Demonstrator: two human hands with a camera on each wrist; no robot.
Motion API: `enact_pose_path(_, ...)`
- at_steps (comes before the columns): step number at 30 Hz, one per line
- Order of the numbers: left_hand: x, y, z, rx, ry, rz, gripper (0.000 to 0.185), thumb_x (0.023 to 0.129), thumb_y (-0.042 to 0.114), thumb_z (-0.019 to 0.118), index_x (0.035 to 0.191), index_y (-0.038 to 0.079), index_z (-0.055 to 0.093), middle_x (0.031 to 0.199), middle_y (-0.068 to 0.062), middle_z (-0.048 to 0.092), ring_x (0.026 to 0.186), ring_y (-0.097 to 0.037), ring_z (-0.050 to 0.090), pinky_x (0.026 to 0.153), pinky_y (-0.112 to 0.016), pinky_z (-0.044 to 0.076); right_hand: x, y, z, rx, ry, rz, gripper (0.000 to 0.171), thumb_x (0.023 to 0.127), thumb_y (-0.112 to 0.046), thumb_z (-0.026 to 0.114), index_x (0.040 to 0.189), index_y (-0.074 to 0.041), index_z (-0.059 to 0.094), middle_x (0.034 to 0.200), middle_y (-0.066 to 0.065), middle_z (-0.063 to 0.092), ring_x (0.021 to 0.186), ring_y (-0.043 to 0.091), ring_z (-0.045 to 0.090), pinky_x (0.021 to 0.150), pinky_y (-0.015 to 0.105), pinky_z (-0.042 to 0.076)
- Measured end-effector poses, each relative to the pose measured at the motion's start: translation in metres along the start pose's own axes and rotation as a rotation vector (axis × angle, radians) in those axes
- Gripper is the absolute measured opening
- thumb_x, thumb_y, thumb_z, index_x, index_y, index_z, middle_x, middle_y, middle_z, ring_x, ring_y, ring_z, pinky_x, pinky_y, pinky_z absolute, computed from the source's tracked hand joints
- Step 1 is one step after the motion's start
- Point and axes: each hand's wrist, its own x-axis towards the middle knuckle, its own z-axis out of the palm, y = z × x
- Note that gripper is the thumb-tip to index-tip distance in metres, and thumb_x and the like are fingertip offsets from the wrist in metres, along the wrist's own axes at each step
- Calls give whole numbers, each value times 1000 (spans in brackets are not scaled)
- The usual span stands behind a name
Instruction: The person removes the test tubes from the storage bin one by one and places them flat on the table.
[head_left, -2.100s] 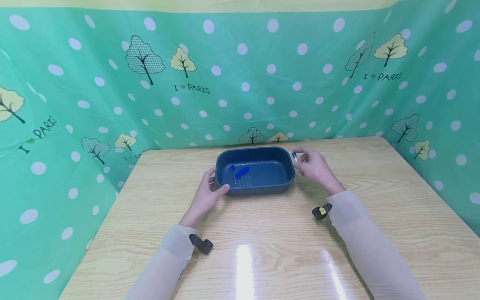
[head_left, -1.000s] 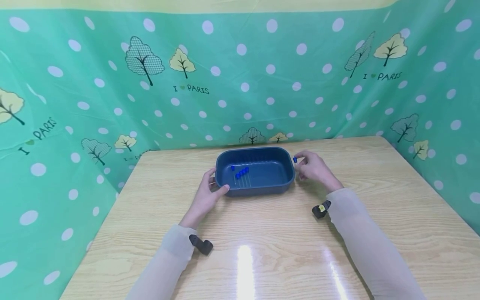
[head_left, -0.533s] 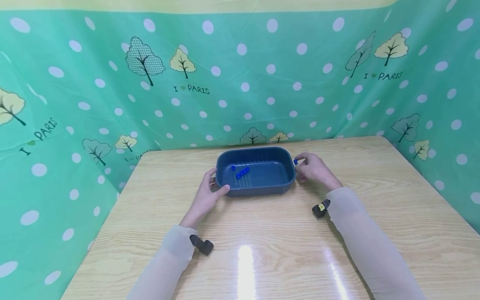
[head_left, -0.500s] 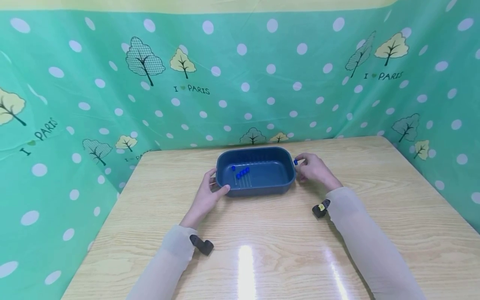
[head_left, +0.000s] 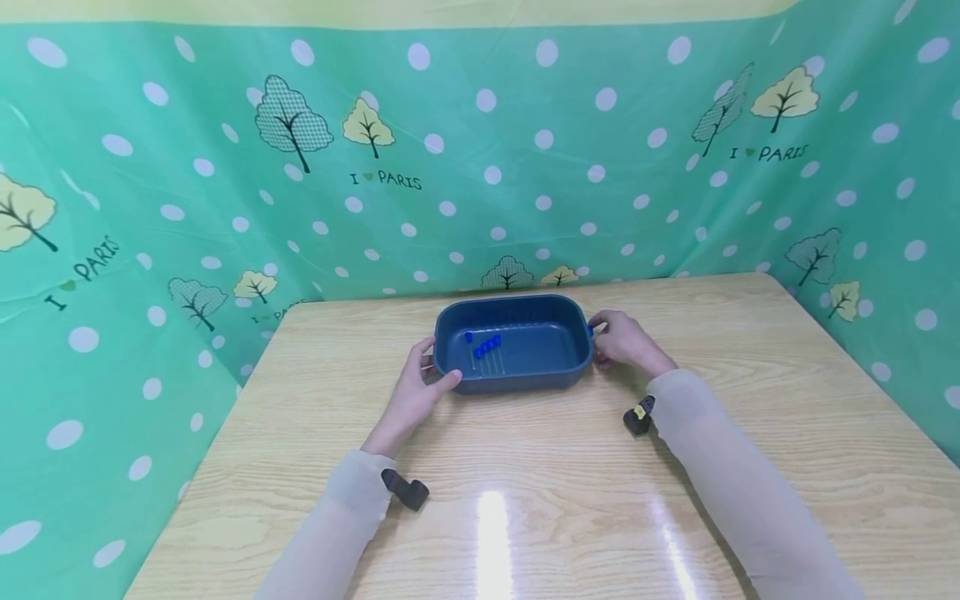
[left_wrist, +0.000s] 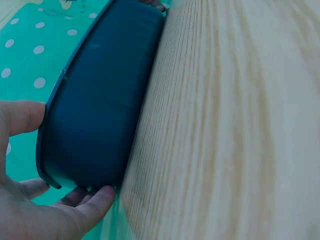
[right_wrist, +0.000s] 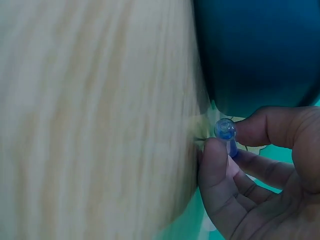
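Pinching one blue-capped tube (right_wrist: 226, 134), right hand (head_left: 626, 343); left hand (head_left: 417, 390) grips tray (head_left: 525, 379); five tubes (head_left: 483, 344) inside.

Matt dark-blue plastic tray (head_left: 513, 382) on glossy light wood-grain table (head_left: 570, 492); small clear tube (right_wrist: 227, 137), blue-capped, plastic-looking; backdrop (head_left: 480, 167) of thin sheeny printed sheeting.

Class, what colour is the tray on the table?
Dark blue tray; clearest in the head view.
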Motion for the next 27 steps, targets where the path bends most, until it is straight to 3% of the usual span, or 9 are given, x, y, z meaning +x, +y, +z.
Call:
enact_pose_path(11,0,0,1,0,4,-8,77,87,30,70,149,23,25,138,-15,42,128,-33,44,102,-51,39,7,-1,-1,-60,-43,17,43,88,0,48,130,5,45,85,18,62,68,23,64,60,31,57)
enact_pose_path(21,0,1,1,-13,3,-7,77,87,28,70,149,21,25,138,-15,42,128,-34,43,102,-51,39,8,-2,-1,-129,-57,21,45,81,2,51,126,6,46,79,17,64,60,22,64,56,32,55)
enact_pose_path(27,-1,1,1,-9,2,-8,78,87,31,70,150,22,24,138,-15,42,128,-33,43,102,-51,39,8,-3,-1,-143,-48,11,41,84,-2,52,124,6,47,74,15,64,57,21,64,55,32,54)
